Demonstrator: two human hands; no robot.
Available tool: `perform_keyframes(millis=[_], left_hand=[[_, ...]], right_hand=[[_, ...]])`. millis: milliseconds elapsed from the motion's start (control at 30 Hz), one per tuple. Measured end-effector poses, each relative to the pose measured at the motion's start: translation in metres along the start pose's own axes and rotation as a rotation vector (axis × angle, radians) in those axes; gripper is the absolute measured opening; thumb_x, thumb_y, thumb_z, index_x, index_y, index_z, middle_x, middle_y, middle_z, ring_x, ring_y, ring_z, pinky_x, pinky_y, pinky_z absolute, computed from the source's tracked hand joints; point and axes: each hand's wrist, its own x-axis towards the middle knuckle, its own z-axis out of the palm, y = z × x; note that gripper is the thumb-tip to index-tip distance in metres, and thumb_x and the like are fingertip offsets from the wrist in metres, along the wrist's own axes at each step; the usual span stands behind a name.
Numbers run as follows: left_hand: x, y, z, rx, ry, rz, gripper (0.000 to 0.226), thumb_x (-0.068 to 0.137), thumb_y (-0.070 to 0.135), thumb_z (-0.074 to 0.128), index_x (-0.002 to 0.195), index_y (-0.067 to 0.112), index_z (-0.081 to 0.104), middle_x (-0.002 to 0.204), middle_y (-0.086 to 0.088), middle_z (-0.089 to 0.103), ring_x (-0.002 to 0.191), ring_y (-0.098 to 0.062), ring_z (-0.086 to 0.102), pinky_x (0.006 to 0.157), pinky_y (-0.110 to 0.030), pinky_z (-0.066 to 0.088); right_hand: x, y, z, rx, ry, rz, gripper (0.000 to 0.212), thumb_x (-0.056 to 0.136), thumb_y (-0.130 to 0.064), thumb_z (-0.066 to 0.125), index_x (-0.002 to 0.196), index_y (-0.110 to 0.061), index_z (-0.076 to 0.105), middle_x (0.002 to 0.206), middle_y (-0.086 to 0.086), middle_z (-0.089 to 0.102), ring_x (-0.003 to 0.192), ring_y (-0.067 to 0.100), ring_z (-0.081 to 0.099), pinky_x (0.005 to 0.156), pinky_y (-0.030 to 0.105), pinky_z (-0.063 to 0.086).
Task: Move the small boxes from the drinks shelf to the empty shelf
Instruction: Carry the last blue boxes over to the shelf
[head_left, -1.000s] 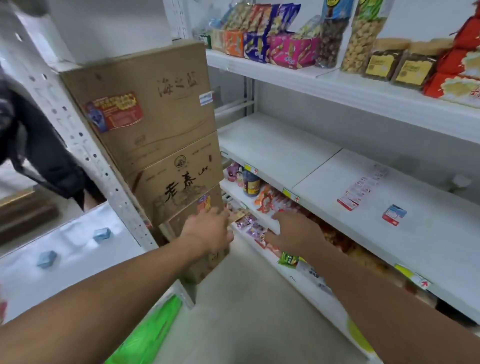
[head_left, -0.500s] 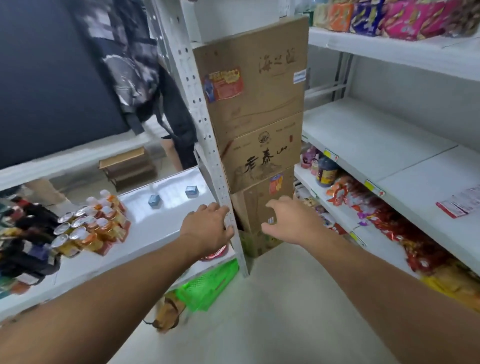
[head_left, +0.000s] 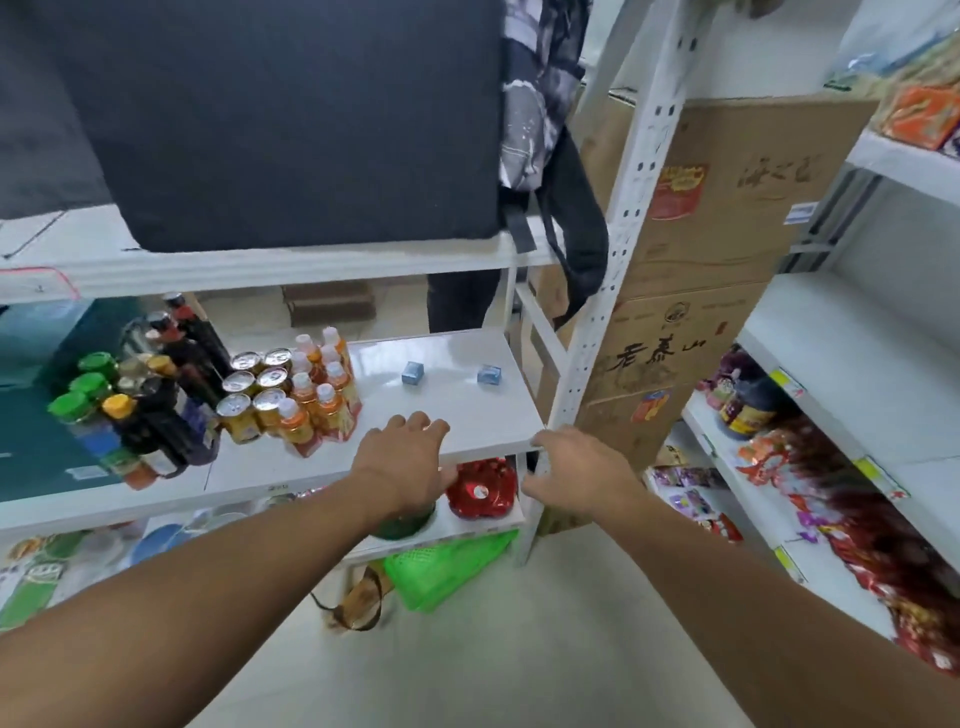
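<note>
At the far left of the frame, dark glass bottles with green and yellow caps (head_left: 130, 410) crowd the white drinks shelf (head_left: 270, 462), and just right of them stand gold-topped cans (head_left: 254, 384) and small orange juice bottles with white caps (head_left: 317, 395). Further right, on the bare stretch of that same shelf in the middle of the frame, sit two small blue boxes, well apart from each other: the left blue box (head_left: 413, 372) and the right blue box (head_left: 489, 374).

Below them, the left hand (head_left: 402, 457) reaches over the shelf's front edge with its fingers loosely spread and nothing in them; it is near the boxes but short of both. The right hand (head_left: 582, 470) hovers at the shelf's right corner beside the white perforated upright post (head_left: 628, 218), fingers relaxed and also carrying nothing, though whether a fingertip brushes the edge is hard to tell.

Right of the post rise stacked brown cardboard cartons (head_left: 727, 249), and at the right edge of the frame lies the empty white shelf (head_left: 852, 364), above rows of red snack packets (head_left: 841, 499).

Judging from this, at least two boxes remain to be picked up and carried across; no box shows on the bare shelf within view, so that work is yet to do.
</note>
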Motion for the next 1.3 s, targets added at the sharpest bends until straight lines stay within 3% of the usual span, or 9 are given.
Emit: perform_keyframes(millis=[333,533,900,1133,1200,1300], left_hand=[[0.028,-0.059,0.006,-0.005,-0.005,-0.005,0.068,0.103,0.063,0.046,0.162,0.030,0.036,0.163,-0.004,0.045,0.146,-0.031,0.046,0.107,-0.054,0.051],[0.054,-0.058,0.033,-0.031,-0.065,-0.011,0.070,0.102,0.063,0.051,0.163,0.030,0.036,0.164,-0.004,0.044,0.145,-0.032,0.046,0.113,-0.053,0.049],[0.141,-0.057,0.026,-0.009,-0.099,-0.148,0.062,0.105,0.058,0.046,0.159,0.027,0.041,0.156,-0.007,0.051,0.139,-0.032,0.053,0.111,-0.051,0.049],[0.205,-0.060,0.054,-0.057,-0.131,-0.186,0.063,0.104,0.059,0.047,0.157,0.025,0.041,0.151,-0.007,0.054,0.132,-0.032,0.056,0.102,-0.054,0.055],[0.223,-0.064,0.067,-0.072,-0.111,-0.197,0.063,0.104,0.059,0.048,0.155,0.024,0.039,0.148,-0.006,0.055,0.126,-0.032,0.059,0.093,-0.051,0.058],[0.254,-0.077,0.086,-0.103,-0.057,-0.203,0.063,0.104,0.058,0.049,0.155,0.022,0.037,0.147,-0.008,0.055,0.122,-0.032,0.059,0.090,-0.049,0.059]], right_hand=[[0.047,-0.043,0.018,0.007,-0.015,0.000,0.072,0.086,-0.066,0.056,0.150,-0.034,0.049,0.137,-0.003,0.057,0.124,0.021,0.059,0.099,0.047,0.055],[0.091,-0.024,0.033,0.016,-0.076,-0.012,0.072,0.084,-0.064,0.059,0.148,-0.032,0.051,0.133,-0.002,0.058,0.121,0.022,0.061,0.099,0.046,0.056],[0.210,0.025,0.031,0.040,-0.141,-0.103,0.071,0.090,-0.058,0.063,0.152,-0.029,0.047,0.138,-0.001,0.057,0.123,0.022,0.061,0.099,0.044,0.056],[0.283,0.030,0.050,-0.015,-0.187,-0.147,0.068,0.093,-0.056,0.063,0.154,-0.028,0.049,0.147,0.002,0.055,0.127,0.023,0.060,0.098,0.039,0.051],[0.298,0.029,0.058,-0.013,-0.186,-0.116,0.068,0.093,-0.055,0.064,0.154,-0.029,0.049,0.148,0.001,0.053,0.128,0.023,0.059,0.094,0.038,0.049],[0.324,0.026,0.069,-0.043,-0.155,-0.107,0.066,0.093,-0.055,0.065,0.150,-0.027,0.051,0.140,0.002,0.053,0.115,0.024,0.063,0.084,0.037,0.051]])
